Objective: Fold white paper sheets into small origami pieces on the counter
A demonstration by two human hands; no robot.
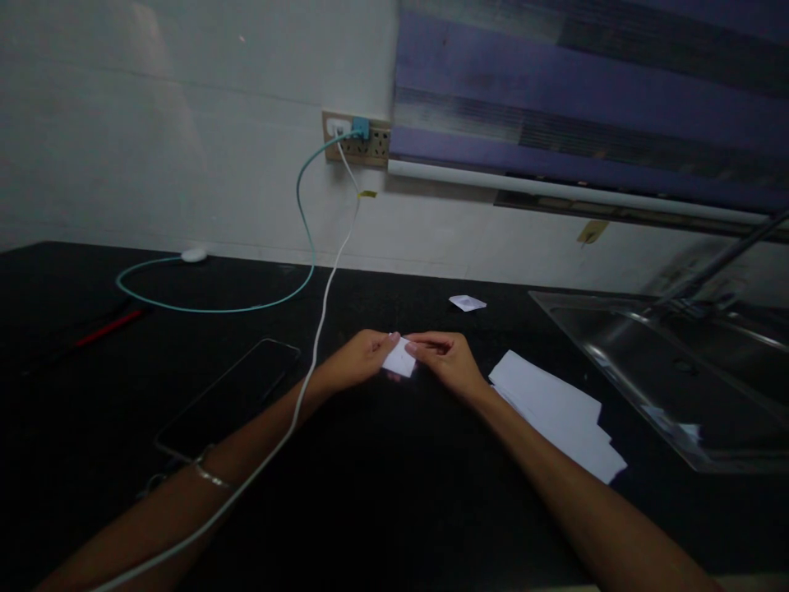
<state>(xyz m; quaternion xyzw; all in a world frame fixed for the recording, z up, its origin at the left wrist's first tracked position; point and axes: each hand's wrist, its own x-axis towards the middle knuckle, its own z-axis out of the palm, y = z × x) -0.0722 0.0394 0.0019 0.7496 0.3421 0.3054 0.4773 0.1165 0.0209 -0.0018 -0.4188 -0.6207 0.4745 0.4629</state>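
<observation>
A small white piece of paper is held between both hands just above the black countertop. My left hand pinches its left edge with the fingers closed. My right hand pinches its right edge, fingers curled on it. A stack of white paper sheets lies on the counter just right of my right wrist. Another small folded white piece lies farther back on the counter.
A dark phone lies left of my left forearm, with a white cable running over the arm up to a wall socket. A teal cable loops at the left beside a red pen. A steel sink sits at the right.
</observation>
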